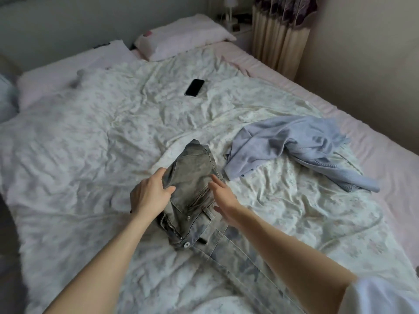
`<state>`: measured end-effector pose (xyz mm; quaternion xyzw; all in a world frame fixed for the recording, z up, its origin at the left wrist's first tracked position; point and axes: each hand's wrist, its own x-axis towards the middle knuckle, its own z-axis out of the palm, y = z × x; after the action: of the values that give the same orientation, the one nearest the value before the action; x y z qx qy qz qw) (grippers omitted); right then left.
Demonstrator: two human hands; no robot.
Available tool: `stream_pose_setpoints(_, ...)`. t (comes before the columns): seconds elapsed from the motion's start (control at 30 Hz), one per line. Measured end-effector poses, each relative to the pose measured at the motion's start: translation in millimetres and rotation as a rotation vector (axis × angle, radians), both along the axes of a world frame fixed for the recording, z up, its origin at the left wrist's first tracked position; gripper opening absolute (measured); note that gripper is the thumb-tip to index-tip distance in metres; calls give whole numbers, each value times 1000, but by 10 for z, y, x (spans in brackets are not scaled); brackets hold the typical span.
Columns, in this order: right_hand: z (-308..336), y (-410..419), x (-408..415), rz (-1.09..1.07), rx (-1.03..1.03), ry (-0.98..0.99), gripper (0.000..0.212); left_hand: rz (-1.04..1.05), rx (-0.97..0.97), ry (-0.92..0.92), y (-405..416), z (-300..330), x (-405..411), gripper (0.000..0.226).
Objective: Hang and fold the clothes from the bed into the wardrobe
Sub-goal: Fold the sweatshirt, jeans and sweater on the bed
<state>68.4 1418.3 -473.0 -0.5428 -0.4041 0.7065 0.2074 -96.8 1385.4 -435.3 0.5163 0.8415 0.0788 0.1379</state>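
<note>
A pair of grey washed jeans [192,177] lies partly folded on the bed's floral white cover [90,143], waistband and open fly toward me, one leg stretching down to the lower right. My left hand [152,191] grips the folded left edge of the jeans, thumb on top. My right hand [224,198] hovers at the jeans' right side with fingers spread, holding nothing. A light blue striped shirt [294,146] lies crumpled to the right of the jeans. The wardrobe is out of view.
A black phone [194,87] lies on the cover further back. Two pale pillows [181,37] sit at the head of the bed. A beige curtain [278,39] and a nightstand stand at the back right; a wall runs along the right side.
</note>
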Motion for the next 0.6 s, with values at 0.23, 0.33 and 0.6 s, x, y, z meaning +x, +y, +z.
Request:
stream_pose_setpoints(0.23,-478,-192,382,-179,-394,235,58,-273,-32,51,-359,-277,568,42)
stream_pose_setpoints(0.33,-523,-281,718,-304,-397,267,59,-360,-34,-31,-485,-274,733,46)
stream_pose_setpoints(0.6,-404,-613,1515,-382,-156,-27,62,-762,-105,-70,-992,-577,1534,48)
